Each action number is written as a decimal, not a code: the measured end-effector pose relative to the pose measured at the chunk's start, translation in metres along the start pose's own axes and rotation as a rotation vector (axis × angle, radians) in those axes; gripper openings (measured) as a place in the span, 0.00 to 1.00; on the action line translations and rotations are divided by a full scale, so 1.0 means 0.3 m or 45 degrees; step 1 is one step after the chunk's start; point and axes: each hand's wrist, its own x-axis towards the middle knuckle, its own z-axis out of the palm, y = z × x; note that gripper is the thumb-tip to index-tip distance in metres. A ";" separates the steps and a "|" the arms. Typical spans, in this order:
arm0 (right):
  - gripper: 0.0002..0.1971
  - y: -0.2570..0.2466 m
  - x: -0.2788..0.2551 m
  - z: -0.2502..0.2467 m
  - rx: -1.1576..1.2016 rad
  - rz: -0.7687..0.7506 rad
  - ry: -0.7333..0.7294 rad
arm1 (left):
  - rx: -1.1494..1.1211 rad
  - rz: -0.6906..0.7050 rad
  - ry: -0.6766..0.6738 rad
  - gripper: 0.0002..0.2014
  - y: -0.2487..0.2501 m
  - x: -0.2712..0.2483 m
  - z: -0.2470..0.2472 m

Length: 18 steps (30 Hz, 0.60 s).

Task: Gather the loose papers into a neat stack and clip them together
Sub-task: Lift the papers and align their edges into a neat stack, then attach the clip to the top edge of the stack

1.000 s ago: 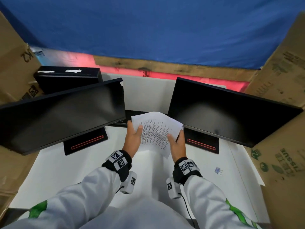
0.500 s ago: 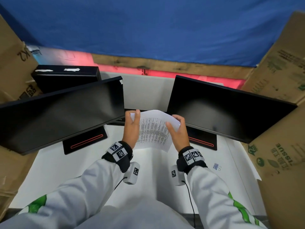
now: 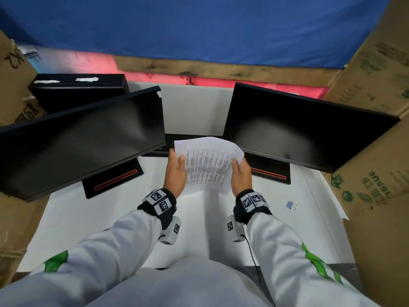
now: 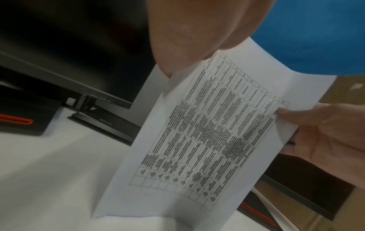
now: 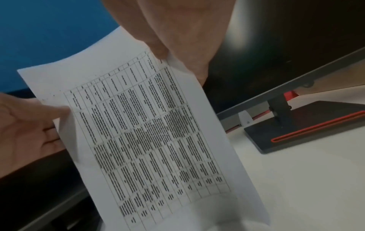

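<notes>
The white papers (image 3: pixel 208 165) with a printed table stand upright on the white desk (image 3: pixel 88 218), bottom edge down, between both hands. My left hand (image 3: pixel 177 167) holds their left edge, thumb on the front. My right hand (image 3: pixel 240 171) holds the right edge, thumb on the front as well. The left wrist view shows the papers (image 4: pixel 207 132) with the right hand (image 4: pixel 320 132) pinching the far edge. The right wrist view shows the papers (image 5: pixel 146 132) with the left hand (image 5: pixel 25 129) at their other edge. A small blue binder clip (image 3: pixel 291 205) lies on the desk, right of my right wrist.
Two black monitors (image 3: pixel 81 138) (image 3: pixel 305 127) on red-striped stands flank the papers, left and right. A black box (image 3: pixel 79 89) sits at the back left. Cardboard boxes (image 3: pixel 376 173) wall both sides. A blue sheet (image 3: pixel 199 29) hangs behind.
The papers went from tilted in the air to upright with their bottom edge on the desk. Both hands slid to the sheets' side edges.
</notes>
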 end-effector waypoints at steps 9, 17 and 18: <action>0.18 0.050 0.012 -0.023 0.085 0.037 0.056 | -0.007 0.030 0.049 0.18 -0.001 -0.013 0.066; 0.17 0.067 0.122 -0.173 0.103 0.073 -0.288 | 0.243 0.126 0.100 0.09 0.085 0.087 0.161; 0.18 0.090 0.142 -0.220 0.088 0.095 -0.357 | 0.274 0.158 0.087 0.09 0.100 0.101 0.175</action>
